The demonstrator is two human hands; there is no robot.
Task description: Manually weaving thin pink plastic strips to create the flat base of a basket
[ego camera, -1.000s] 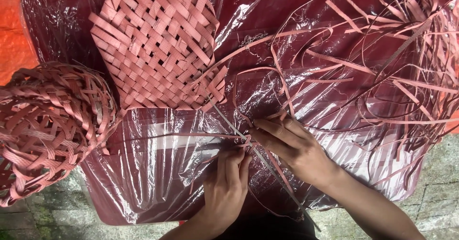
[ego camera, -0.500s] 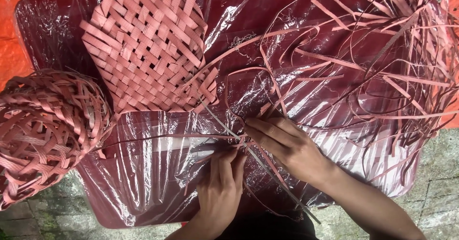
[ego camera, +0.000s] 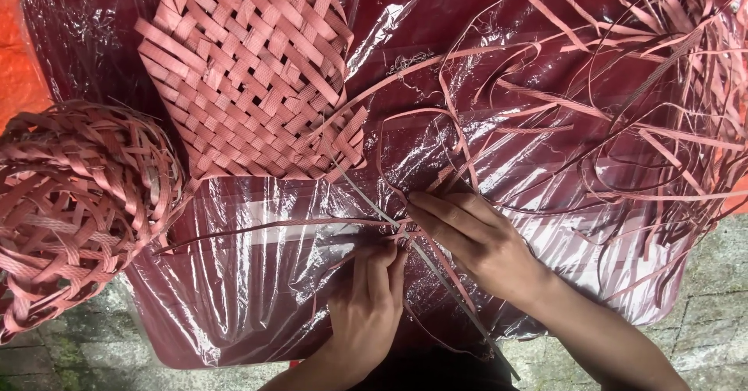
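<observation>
My left hand [ego camera: 365, 301] and my right hand [ego camera: 477, 237] meet at the near middle of a dark red table wrapped in clear plastic [ego camera: 257, 297]. Both pinch thin pink plastic strips [ego camera: 393, 231] where several of them cross. A thin grey rod [ego camera: 436, 270] runs diagonally under my right hand, from the woven mat toward the table's near edge. A flat woven pink mat [ego camera: 249, 71] lies at the far left, a little beyond my hands.
A pile of woven pink basket pieces [ego camera: 74, 204] sits at the left edge. Loose pink strips [ego camera: 647, 118] tangle over the right half of the table. Orange sheet [ego camera: 15, 71] shows at far left, stone paving [ego camera: 709, 313] below right.
The view has shifted, so the mat and basket pile appear further left and up. My hands stay at the same crossing of strips, fingers adjusting slightly.
</observation>
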